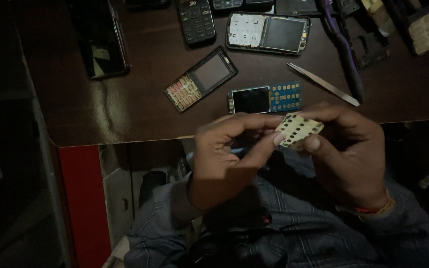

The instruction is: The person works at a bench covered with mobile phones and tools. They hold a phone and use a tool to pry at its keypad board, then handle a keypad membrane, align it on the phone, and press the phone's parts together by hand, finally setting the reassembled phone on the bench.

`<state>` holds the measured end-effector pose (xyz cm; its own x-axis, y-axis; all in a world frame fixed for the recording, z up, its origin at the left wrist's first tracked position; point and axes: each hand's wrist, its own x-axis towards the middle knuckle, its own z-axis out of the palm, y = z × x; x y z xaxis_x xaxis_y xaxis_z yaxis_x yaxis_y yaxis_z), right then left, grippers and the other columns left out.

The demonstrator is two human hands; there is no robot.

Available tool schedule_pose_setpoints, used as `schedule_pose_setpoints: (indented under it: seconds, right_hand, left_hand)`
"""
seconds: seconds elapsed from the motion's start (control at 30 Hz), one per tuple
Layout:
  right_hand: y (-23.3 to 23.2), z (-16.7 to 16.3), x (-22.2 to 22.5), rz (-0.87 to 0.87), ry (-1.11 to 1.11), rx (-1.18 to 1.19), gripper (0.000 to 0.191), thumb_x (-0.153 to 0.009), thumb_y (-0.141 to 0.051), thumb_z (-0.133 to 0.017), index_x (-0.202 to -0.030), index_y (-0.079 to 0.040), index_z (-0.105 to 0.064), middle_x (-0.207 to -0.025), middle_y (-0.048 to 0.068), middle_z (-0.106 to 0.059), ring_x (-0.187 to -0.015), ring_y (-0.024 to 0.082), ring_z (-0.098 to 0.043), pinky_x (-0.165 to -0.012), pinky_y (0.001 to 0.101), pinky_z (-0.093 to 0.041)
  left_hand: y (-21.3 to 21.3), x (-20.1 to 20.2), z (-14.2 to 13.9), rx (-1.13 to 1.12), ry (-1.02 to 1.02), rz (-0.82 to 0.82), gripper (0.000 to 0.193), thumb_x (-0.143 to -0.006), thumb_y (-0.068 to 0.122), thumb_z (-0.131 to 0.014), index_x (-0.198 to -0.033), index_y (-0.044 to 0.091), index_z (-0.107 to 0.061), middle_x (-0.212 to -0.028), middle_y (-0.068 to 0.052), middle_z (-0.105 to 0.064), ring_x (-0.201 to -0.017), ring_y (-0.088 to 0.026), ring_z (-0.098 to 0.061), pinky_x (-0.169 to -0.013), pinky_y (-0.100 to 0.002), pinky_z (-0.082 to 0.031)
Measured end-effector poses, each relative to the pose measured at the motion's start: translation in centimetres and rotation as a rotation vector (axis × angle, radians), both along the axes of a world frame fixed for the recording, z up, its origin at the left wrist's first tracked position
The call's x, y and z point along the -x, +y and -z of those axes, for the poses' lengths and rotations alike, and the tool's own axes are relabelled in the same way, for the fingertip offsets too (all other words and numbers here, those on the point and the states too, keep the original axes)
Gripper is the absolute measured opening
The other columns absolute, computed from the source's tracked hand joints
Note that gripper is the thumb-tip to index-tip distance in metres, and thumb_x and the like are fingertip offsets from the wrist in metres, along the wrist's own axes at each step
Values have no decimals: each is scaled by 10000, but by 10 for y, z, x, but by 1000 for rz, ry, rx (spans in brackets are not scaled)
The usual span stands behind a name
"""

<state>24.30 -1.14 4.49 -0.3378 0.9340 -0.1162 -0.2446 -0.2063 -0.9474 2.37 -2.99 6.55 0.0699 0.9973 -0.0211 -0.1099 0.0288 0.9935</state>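
Observation:
Both my hands hold a small pale keypad sheet (299, 130) with rows of dark slots, just in front of the table's near edge. My left hand (227, 154) pinches its left side with thumb and forefinger. On the right side, my right hand (346, 149) grips the sheet between fingers and thumb. Right behind the hands lies a blue circuit board with a dark screen (265, 99) on the brown table (125, 106).
Metal tweezers (323, 84) lie behind my right hand. An opened phone frame (202, 78), another opened phone (268, 33), a keypad phone (196, 21) and a dark smartphone (100, 42) lie farther back. Cables and parts crowd the far right.

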Motion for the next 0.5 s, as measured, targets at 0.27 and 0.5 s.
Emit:
schedule_pose_setpoints:
  seconds: [0.27, 0.5]
  right_hand:
    - [4, -8, -6, -23, 176, 64, 311, -1069, -81, -663, -1324, 86, -602, -1111, 190, -710, -975, 163, -704, -779, 287, -568]
    - [2, -4, -3, -10, 13, 1, 211, -1037, -3, -680, -1230, 48, -611, -1063, 168, -719, -912, 139, -705, -729, 269, -572]
  left_hand:
    - [-4, 4, -3, -2, -38, -45, 225, -1024, 40, -758, -1243, -5, -732, -1088, -138, -788, -980, -132, -774, -864, -244, -643]
    - [-3, 6, 3, -41, -12, -55, 227, -1016, 44, -773, -1237, 7, -731, -1096, -136, -788, -989, -134, -783, -880, -243, -661]
